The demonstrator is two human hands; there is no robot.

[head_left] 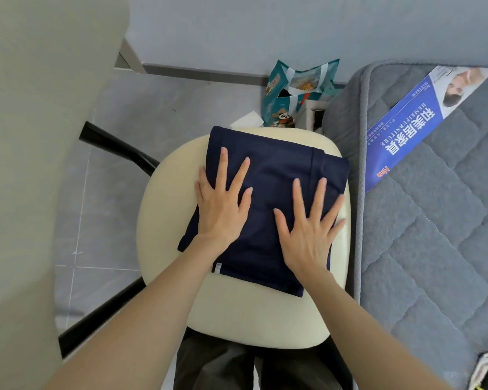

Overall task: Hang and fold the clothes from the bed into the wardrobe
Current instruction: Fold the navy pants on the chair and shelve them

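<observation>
A folded navy blue garment (pixel 268 175) lies flat on the cream seat of a chair (pixel 237 313). My left hand (pixel 223 201) presses on the garment's left half with straight, spread fingers. My right hand (pixel 310 223) lies flat on its right half, fingers also spread. A small white label shows at the garment's near left corner. The grey quilted mattress of the bed (pixel 434 235) runs along the right, touching the chair.
A pale wardrobe panel (pixel 26 164) fills the left side. Black chair legs (pixel 119 150) stick out over the grey tiled floor. Teal snack bags (pixel 296 91) and a small box stand by the wall beyond the chair. A blue label lies on the mattress.
</observation>
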